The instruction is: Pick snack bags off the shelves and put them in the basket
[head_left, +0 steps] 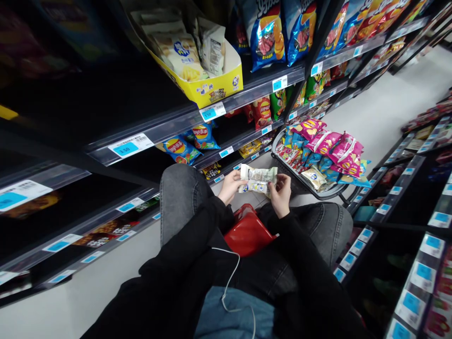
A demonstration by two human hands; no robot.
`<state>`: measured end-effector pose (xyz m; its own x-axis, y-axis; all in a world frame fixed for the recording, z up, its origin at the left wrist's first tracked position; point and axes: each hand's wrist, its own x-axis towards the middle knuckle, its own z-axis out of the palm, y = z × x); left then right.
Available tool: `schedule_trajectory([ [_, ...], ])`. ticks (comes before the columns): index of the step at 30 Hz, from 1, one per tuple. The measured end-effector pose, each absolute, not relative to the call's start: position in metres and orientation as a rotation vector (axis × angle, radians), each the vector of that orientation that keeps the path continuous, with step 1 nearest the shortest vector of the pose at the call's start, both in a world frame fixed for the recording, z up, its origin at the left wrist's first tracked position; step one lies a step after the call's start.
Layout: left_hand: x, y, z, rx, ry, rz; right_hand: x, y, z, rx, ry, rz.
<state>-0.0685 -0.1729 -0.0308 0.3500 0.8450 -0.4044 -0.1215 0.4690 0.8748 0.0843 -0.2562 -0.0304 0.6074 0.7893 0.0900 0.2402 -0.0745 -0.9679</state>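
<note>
Between both hands I hold a small cream-coloured snack packet [258, 175], its printed back seam turned up toward me. My left hand [230, 186] pinches the packet's left end with thumb and fingers. At the opposite end, my right hand [281, 192] is closed on its lower right corner. Above the red stool [247, 231] between my legs, the packet hangs in front of my knees. Similar cream packets [183, 54] stand in a yellow display box [219, 91] on the shelf, up and to the left.
A shopping basket [314, 190] full of pink and blue chip bags [348, 153] stands on the floor ahead right. Shelves [247, 92] with price tags line the left, and another low rack [402, 188] lines the right. A white cable [231, 278] crosses my lap.
</note>
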Motion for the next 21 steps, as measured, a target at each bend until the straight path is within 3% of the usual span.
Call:
schedule_trajectory([
  [9,-0.069,-0.171,-0.029,0.928,0.950,0.932,0.105,-0.254,-0.038,-1.548,-0.578,1.196],
  [17,-0.079,-0.165,-0.026,0.991,0.904,0.453,0.110,-0.254,-0.033,-1.430,-0.598,1.132],
  [21,-0.079,-0.167,-0.024,1.142,0.942,0.430,0.112,-0.255,-0.028,-1.449,-0.770,1.062],
])
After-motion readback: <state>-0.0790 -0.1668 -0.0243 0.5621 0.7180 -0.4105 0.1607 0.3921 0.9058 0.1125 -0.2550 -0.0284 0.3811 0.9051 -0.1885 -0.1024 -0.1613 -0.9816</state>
